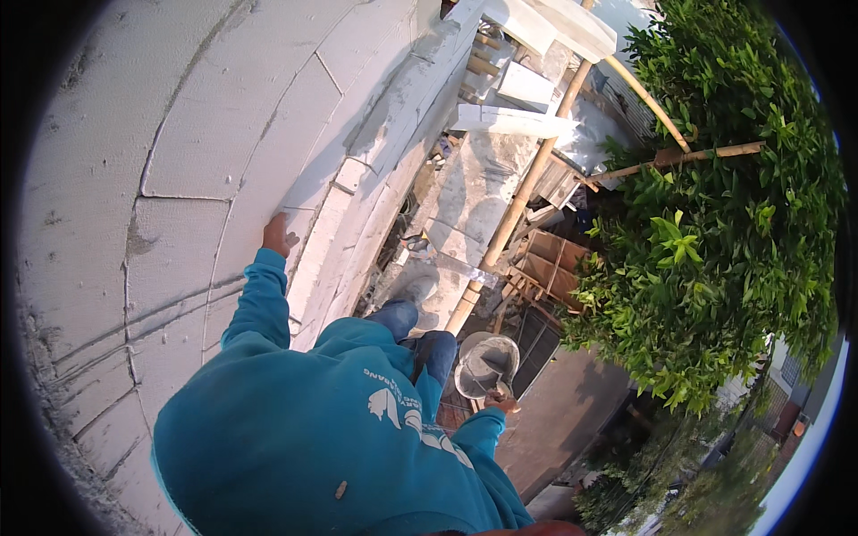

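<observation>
My left hand rests against the wall of pale blocks, its fingers apart and holding nothing. At the lower right, my right hand closes round the handle of what looks like a trowel. The small tool is partly hidden by the fingers and lies over the rim of a bucket. Wet grey mortar fills part of the bucket.
A bamboo pole runs beside the narrow walkway I stand on. White blocks lie farther ahead, with a white board across the walkway. A leafy tree crowds the right, above a paved ground lower down.
</observation>
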### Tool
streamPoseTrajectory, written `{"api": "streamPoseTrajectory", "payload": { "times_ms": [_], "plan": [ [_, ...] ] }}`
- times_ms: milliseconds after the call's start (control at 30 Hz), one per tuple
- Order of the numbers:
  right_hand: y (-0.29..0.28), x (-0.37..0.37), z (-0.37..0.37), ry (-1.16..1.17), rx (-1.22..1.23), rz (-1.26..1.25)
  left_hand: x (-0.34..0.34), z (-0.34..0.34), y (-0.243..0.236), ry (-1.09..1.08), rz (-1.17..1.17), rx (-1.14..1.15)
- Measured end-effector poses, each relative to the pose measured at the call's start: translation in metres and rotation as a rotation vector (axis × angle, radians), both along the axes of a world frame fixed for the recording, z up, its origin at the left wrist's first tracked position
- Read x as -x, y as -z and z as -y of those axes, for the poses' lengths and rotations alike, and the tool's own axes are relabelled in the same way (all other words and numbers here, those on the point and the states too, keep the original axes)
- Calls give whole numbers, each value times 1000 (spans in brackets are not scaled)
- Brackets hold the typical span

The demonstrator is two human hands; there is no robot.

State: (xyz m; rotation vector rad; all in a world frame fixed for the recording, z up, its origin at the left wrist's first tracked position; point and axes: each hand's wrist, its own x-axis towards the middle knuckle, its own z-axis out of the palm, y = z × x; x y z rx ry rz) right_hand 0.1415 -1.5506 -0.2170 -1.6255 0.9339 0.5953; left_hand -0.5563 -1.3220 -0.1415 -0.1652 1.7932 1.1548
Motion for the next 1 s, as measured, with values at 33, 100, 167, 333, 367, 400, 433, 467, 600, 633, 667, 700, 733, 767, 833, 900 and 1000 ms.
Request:
{"api": "streamPoseTrajectory", "payload": {
  "times_ms": [33,100,167,333,367,400,433,467,600,633,667,700,733,767,833,900,1000],
  "plan": [
    [2,-2,-10,-45,-16,-12,0,-6,2,-20,24,3],
    [7,2,-38,-169,-37,-57,12,0,3,-94,50,19],
    [2,10,-62,-252,-54,-6,6,-4,-4,-62,56,4],
    [14,-7,-123,-248,-54,-102,-5,-7,-23,-44,111,-76],
    [15,-6,-139,-254,-42,-97,-4,-4,-23,-12,96,-87],
    [18,-3,-154,-266,-28,-96,-2,0,-22,14,77,-97],
    [19,1,-170,-288,-15,-104,0,2,-20,39,57,-108],
    [19,1,-186,-305,-5,-108,-4,-3,-23,-47,74,-94],
    [38,3,-245,-483,-31,-156,-16,-13,-35,-237,88,-81],
    [43,5,-259,-570,-34,-166,-17,-12,-34,-245,79,-87],
    [65,-23,-273,-350,-27,-166,-22,-14,-27,-257,102,-89],
    [77,-18,-288,-381,-39,-176,-18,-10,-25,-282,79,-89],
    [85,-13,-302,-410,-49,-182,-17,-8,-26,-314,69,-71],
    [91,-8,-314,-432,-55,-187,-16,-7,-26,-341,66,-52],
    [110,8,-351,-578,-26,-154,-15,-12,-30,-413,64,18],
    [118,23,-376,-716,18,-127,-13,-11,-35,-520,28,85],
    [124,49,-424,-760,13,-60,-10,-7,-43,-571,-6,165]
  ]
}}
